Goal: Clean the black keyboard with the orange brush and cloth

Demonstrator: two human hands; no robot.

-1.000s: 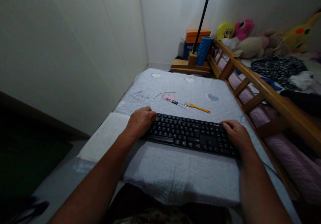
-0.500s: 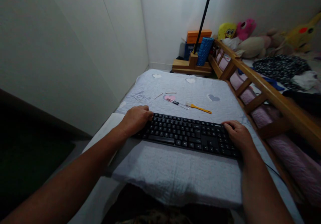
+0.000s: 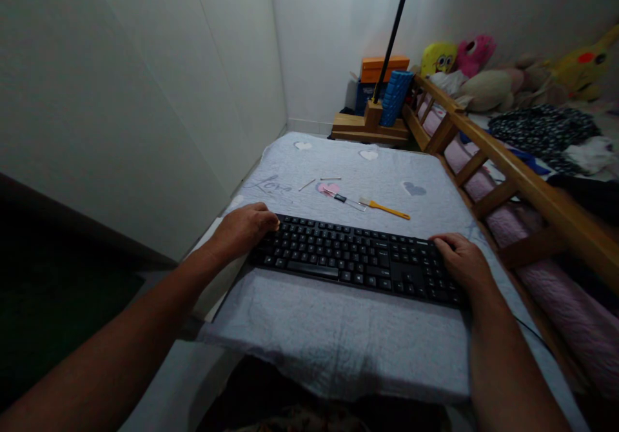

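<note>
Outward toward the left end of the black computer keyboard [image 3: 333,248], the left hand [image 3: 242,229] is sliding since the earlier frames, baring more of the leftmost keys, while the keyboard itself is hardly shifting. It is lying flat on the cloth-covered desk [image 3: 338,338], just in front of the yellow-handled brush [image 3: 387,209] and two cotton swabs [image 3: 330,178]. Its long plastic case is probably going to feel light and stiff, perhaps slightly slick, and flexing a little if lifted from one end; the short ends are offering the safest hold, since keys are likely giving way under pressure. The right hand [image 3: 465,261] is grasping the right end, thumb resting along the back corner, fingers disappearing beyond the edge. The left is curling with its thumb against the back left corner; whether it is gripping the case or merely resting there, I cannot tell. Both forearms are reaching forward, the left angling in from the lower left, the right running more steeply.
</note>
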